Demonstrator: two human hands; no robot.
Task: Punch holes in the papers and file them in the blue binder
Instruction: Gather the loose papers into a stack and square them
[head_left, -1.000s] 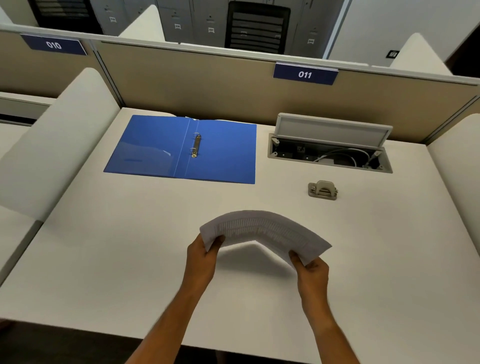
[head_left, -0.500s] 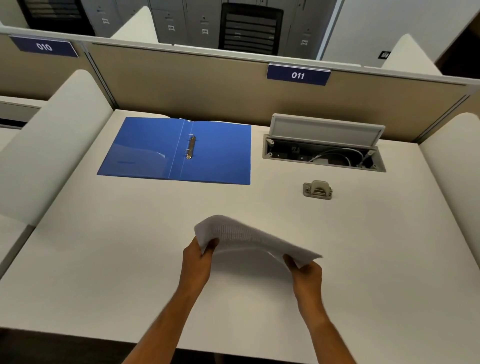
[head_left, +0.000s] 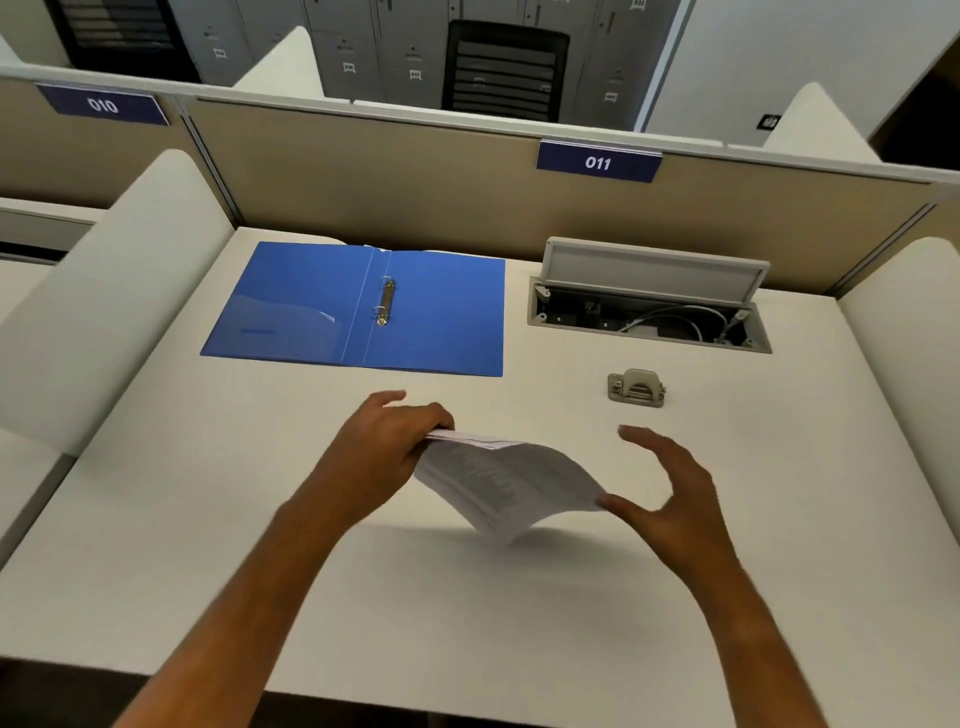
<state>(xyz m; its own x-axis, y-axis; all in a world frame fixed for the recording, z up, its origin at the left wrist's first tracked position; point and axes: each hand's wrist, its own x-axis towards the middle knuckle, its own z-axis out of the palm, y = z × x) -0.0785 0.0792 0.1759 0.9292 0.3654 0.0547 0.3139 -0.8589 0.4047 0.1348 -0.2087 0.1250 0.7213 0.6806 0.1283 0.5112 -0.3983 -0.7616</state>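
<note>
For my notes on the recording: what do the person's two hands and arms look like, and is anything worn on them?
Both the left hand and the right hand are bare, with no gloves. No rings, watch or bracelet show. Both forearms are uncovered down to the picture's lower edge; no sleeve is in view.

A white desk (head_left: 156, 545) carries an open cable tray (head_left: 649, 322) with its lid (head_left: 654, 270) raised. Behind the tray stands a beige partition (head_left: 415, 182) bearing a blue "011" label (head_left: 598, 162).

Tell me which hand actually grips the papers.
The left hand pinches the papers at their far edge; the right hand is spread open, only its thumb touching them.
</note>
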